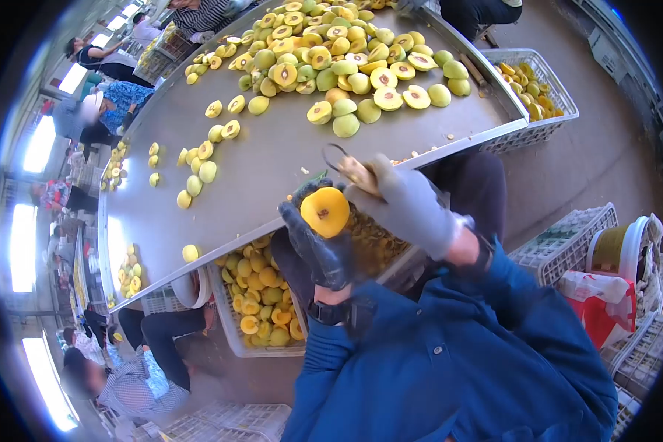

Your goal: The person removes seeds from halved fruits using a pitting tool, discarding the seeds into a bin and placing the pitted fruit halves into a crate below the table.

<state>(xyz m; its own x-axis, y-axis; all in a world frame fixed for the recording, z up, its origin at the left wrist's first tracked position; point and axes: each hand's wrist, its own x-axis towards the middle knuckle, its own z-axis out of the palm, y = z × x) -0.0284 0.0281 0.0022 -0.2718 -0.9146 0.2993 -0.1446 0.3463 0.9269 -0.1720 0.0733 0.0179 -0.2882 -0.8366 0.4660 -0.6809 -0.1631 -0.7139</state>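
My left hand [313, 247], in a dark glove, is closed around a yellow peach half [325, 211]. The cut face points up, with a small dark mark at its centre. Just above it, my right hand [412, 206] in a grey glove grips a pitting knife [359, 175] with a wooden handle and a curved metal loop. The loop is apart from the fruit. Both hands are over the near edge of a metal table [265, 169]. Halved peaches [331, 44] with pits still in them are heaped on its far side.
A crate of yellow peach halves [265, 302] stands below my left arm, and a container of pits [379, 247] lies under my hands. Another crate [534, 132] is at the table's right end. Crates and a white bucket [615, 250] stand at right. Several people sit at left.
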